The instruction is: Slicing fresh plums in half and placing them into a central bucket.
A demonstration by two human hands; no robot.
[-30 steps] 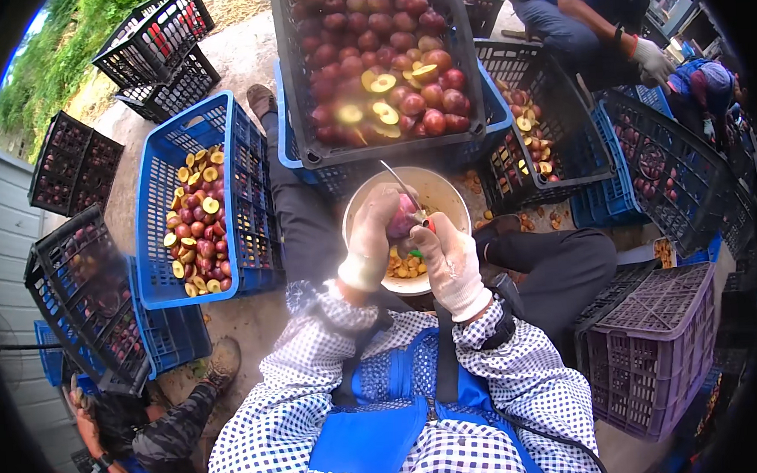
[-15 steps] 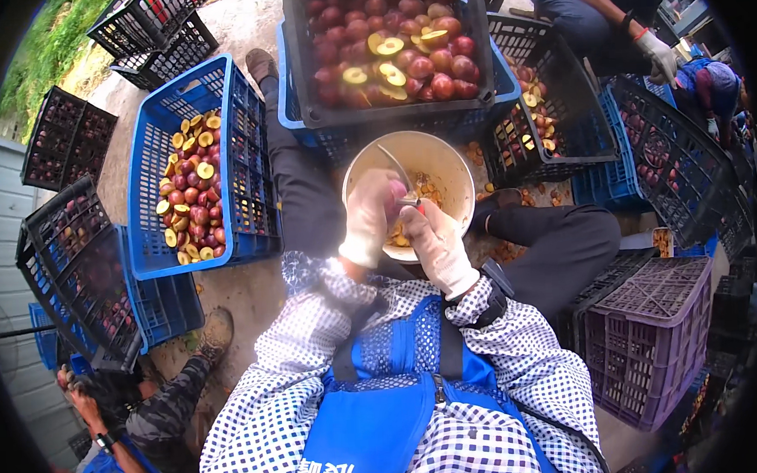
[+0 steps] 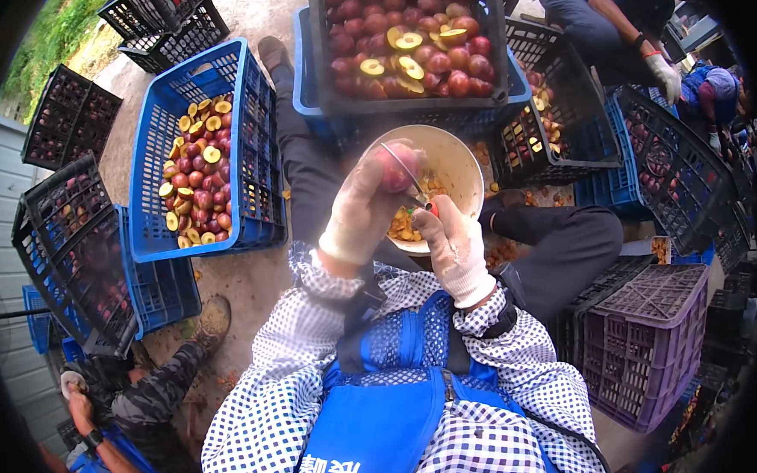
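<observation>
My left hand, in a white glove, is closed around a dark red plum. My right hand, also gloved, grips a small knife with a red handle; its thin, curved blade lies across the plum. Both hands are over a whitish bucket between my legs, which has yellow-orange fruit bits in it. Straight ahead, a black crate of plums, some cut open with yellow flesh, rests on a blue crate. Whether the blade has entered the plum I cannot tell.
To the left stands a blue crate of whole and halved plums. A black crate with plums is at the right, above a purple crate. Co-workers sit at lower left and upper right. Fruit scraps lie on the floor.
My left hand has lifted and turned, showing more of the plum. The knife blade now crosses the plum's face. My right hand has shifted slightly right, and the whole view has moved a little.
</observation>
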